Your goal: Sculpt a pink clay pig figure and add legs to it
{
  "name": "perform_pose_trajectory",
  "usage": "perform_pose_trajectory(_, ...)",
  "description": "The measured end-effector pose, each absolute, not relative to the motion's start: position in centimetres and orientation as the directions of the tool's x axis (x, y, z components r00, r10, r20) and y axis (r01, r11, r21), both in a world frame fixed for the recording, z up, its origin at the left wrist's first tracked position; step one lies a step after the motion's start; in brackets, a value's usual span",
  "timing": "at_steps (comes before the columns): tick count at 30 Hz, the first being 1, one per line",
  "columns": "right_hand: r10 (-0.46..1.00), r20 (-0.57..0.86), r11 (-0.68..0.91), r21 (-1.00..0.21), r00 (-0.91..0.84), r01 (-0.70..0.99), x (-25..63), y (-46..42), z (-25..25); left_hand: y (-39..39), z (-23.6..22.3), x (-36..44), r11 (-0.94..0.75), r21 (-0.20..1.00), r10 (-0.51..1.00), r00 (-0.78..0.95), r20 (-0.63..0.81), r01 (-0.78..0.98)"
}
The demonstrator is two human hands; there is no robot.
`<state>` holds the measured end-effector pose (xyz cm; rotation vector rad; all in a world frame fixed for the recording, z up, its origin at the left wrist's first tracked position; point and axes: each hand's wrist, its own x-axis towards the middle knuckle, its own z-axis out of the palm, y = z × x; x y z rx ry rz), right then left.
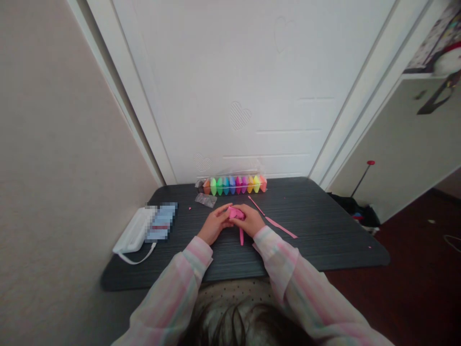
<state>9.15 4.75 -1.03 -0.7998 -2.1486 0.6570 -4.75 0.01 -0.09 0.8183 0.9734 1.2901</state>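
Both hands meet over the middle of the dark table. My left hand and my right hand are closed together around a lump of pink clay. A pink stick tool lies on the table just below the hands. Beyond them, by the door, stands a row of small clay packs in many colours. A small clear bag lies in front of that row.
Two more pink tools lie to the right of the hands. A white case with a strap sits at the table's left end beside a blurred patch. A wall runs along the left, a white door stands behind, and dark floor lies to the right.
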Motion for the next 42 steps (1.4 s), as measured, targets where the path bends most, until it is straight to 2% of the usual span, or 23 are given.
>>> perform_pose_trajectory(8, 0.756, 0.386, 0.606, -0.719, -0.529, 0.341, 9.2, 5.0, -1.5, 0.1, -0.5, -4.7, 0.119, 0.913, 0.993, 0.042, -0.111, -0.390)
perform_pose_trajectory(15, 0.819, 0.284, 0.459, -0.846, -0.499, 0.272, 9.2, 4.7, -1.4, 0.1, -0.5, -4.7, 0.120, 0.910, 0.993, 0.031, -0.118, -0.398)
perform_pose_trajectory(23, 0.912, 0.175, 0.180, -0.983, -0.370, -0.023, 9.7, 6.3, -1.4, 1.3, -0.5, -3.3, 0.016, 0.904, 0.988, -0.130, -0.079, -0.427)
perform_pose_trajectory(28, 0.946, 0.201, 0.156, -0.970, -0.254, -0.186, 12.0, 7.9, -0.8, 1.7, -0.5, -3.7, -0.036, 0.882, 0.973, -0.219, -0.077, -0.470)
perform_pose_trajectory(34, 0.918, 0.153, 0.120, -0.986, -0.366, -0.112, 10.3, 7.0, -1.5, 1.1, -0.7, -3.8, -0.038, 0.879, 0.976, -0.206, -0.070, -0.475)
perform_pose_trajectory(38, 0.887, 0.175, 0.178, -0.984, -0.428, -0.034, 9.1, 5.6, -1.6, 0.8, -0.6, -3.6, -0.031, 0.897, 0.984, -0.169, -0.049, -0.440)
perform_pose_trajectory(42, 0.883, 0.171, 0.178, -0.984, -0.437, -0.025, 9.2, 5.2, -1.5, 0.8, -0.8, -3.6, -0.010, 0.930, 0.988, -0.147, -0.048, -0.368)
